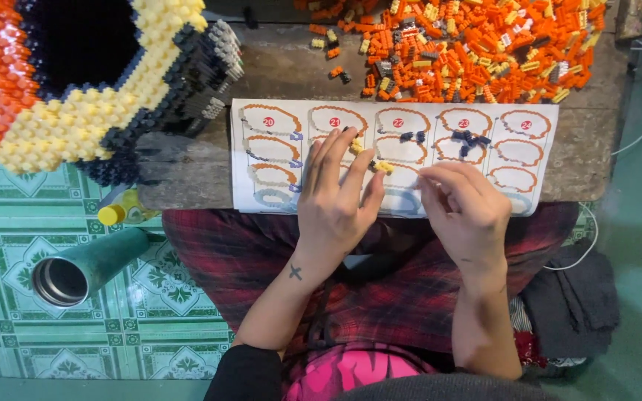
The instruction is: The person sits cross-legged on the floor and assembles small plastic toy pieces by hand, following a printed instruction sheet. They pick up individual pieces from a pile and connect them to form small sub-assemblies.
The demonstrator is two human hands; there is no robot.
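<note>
My left hand (pixel 336 197) rests flat on a white instruction sheet (pixel 536 141) with its fingers spread, next to small yellow bricks (pixel 383 166) near the fingertips. Curled beside it, my right hand (pixel 464 206) pinches something tiny at its fingertips; I cannot make out what. Small dark blue bricks (pixel 469 139) lie on the sheet's pictured steps. The sheet lies on a worn wooden board (pixel 187 167) across my lap.
A heap of orange, yellow and grey small bricks (pixel 477 48) covers the board's far right. A large curved brick model (pixel 76 82) in orange, yellow and dark blue fills the top left. A green metal flask (pixel 87 269) and a yellow-capped bottle (pixel 117 213) lie on the tiled floor.
</note>
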